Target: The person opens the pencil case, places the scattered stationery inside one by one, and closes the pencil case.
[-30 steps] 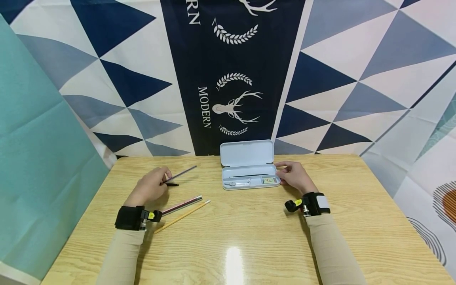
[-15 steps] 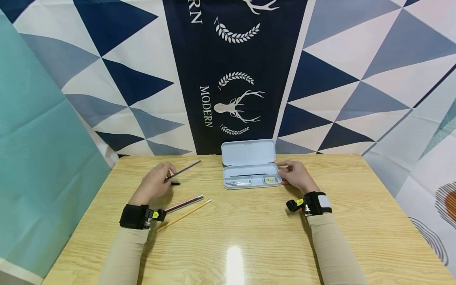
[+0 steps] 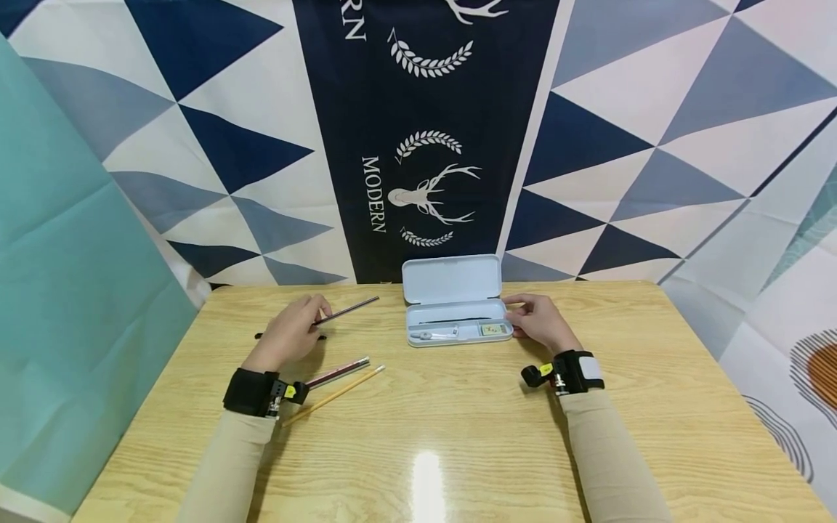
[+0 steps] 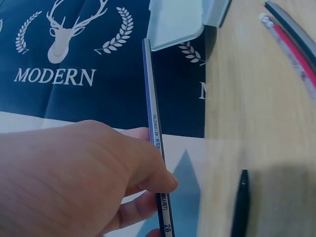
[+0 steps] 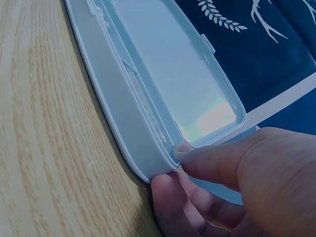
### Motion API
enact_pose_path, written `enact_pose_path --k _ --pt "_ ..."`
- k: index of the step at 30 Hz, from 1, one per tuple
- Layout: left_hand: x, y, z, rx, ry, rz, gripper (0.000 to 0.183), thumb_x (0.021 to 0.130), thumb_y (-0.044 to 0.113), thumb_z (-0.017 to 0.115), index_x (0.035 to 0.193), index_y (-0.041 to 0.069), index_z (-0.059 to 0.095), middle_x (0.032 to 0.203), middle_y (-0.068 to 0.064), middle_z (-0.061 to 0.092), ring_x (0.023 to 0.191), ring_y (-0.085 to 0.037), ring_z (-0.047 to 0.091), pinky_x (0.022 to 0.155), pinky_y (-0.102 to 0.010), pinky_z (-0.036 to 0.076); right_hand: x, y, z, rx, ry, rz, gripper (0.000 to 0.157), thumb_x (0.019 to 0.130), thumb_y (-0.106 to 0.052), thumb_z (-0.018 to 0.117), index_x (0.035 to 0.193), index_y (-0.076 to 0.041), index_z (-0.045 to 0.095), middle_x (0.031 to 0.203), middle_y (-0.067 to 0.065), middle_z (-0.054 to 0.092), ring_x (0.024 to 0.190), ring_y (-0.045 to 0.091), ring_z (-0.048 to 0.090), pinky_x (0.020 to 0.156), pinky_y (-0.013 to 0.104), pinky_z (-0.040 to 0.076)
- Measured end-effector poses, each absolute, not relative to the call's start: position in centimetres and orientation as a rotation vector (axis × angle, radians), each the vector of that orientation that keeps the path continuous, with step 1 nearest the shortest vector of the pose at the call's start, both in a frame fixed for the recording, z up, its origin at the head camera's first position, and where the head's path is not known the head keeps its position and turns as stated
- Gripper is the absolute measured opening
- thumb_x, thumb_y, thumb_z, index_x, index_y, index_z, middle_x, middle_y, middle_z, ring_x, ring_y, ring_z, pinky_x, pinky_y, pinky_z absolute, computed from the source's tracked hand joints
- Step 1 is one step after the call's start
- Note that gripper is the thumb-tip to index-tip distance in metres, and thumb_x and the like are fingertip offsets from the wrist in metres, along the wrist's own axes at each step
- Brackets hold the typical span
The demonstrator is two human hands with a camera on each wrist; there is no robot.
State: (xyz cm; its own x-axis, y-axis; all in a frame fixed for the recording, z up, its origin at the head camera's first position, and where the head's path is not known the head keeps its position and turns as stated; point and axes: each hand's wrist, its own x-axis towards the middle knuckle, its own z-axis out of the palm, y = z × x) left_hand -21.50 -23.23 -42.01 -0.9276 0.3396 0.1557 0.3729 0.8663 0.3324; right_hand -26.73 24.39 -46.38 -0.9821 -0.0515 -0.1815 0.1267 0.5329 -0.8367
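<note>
My left hand [image 3: 290, 334] pinches a dark, striped pencil marked 2B [image 4: 152, 98] between thumb and fingers. The pencil's far end points toward the pale blue pencil case [image 3: 453, 280], which stands with its lid up at the back of the table. Beneath my left hand lies a black pen [image 4: 241, 205], its middle hidden in the head view. My right hand [image 3: 543, 321] grips the case's right end, thumb over the rim and fingers against the outside. Inside the case are a thin dark stick [image 3: 454, 321], a drawing compass [image 3: 434, 335] and a small patterned block [image 3: 492, 330].
Pink and dark pencils [image 3: 338, 372] lie side by side near my left wrist, with a yellow pencil [image 3: 336, 394] in front of them. A patterned cloth [image 3: 431, 145] hangs right behind the table's back edge.
My left hand has carried the 2B pencil a little to the right, closer to the case. The pen's other end now shows left of that hand. My right hand keeps its hold.
</note>
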Motion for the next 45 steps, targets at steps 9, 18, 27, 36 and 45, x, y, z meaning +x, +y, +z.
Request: enact_pose_path --k 9,18,27,36,45 --pt "-22.0 -23.4 -39.9 -0.600 -2.882 -0.546 0.031 0.099 -0.015 0.063 0.123 0.004 0.065 0.108 -0.016 0.064 0.092 -0.028 0.057 0.080 -0.041 0.049 -26.9 24.2 -46.3 0.055 2.595 -1.416 0.044 0.112 -0.008 0.066 0.156 -0.001 0.064 0.116 0.020 0.072 0.082 0.012 0.069 0.070 0.020 0.062" --pt "-22.7 -22.6 -40.2 -0.599 -2.899 -0.534 0.031 0.099 -0.013 0.065 0.124 0.005 0.067 0.109 -0.015 0.065 0.095 -0.028 0.060 0.082 -0.043 0.052 -26.9 24.3 -46.3 0.057 2.594 -1.428 0.044 0.112 -0.007 0.065 0.155 -0.001 0.065 0.115 0.020 0.072 0.080 0.012 0.068 0.069 0.019 0.061" --pt "-23.2 -21.2 -40.6 -0.645 -2.824 -0.494 0.029 0.099 -0.014 0.067 0.121 0.002 0.071 0.110 -0.017 0.068 0.099 -0.032 0.063 0.089 -0.048 0.057 -26.9 24.4 -46.3 0.055 2.610 -1.406 0.044 0.112 -0.008 0.065 0.156 -0.002 0.065 0.114 0.019 0.070 0.081 0.012 0.068 0.070 0.019 0.062" --pt "-24.1 -19.4 -41.5 -0.641 -2.875 -0.502 0.028 0.098 -0.013 0.070 0.121 0.004 0.072 0.110 -0.015 0.068 0.100 -0.030 0.063 0.089 -0.047 0.058 -26.8 24.6 -46.5 0.057 2.594 -1.419 0.044 0.112 -0.007 0.065 0.155 -0.001 0.065 0.115 0.020 0.071 0.081 0.013 0.069 0.069 0.020 0.062" --pt "-24.6 -17.8 -41.9 -0.676 -2.887 -0.487 0.028 0.097 -0.014 0.072 0.117 0.005 0.075 0.108 -0.013 0.069 0.101 -0.027 0.064 0.092 -0.043 0.060 -26.8 24.5 -46.5 0.044 2.598 -1.417 0.044 0.112 -0.007 0.066 0.155 0.001 0.064 0.116 0.022 0.073 0.081 0.013 0.070 0.069 0.020 0.062"
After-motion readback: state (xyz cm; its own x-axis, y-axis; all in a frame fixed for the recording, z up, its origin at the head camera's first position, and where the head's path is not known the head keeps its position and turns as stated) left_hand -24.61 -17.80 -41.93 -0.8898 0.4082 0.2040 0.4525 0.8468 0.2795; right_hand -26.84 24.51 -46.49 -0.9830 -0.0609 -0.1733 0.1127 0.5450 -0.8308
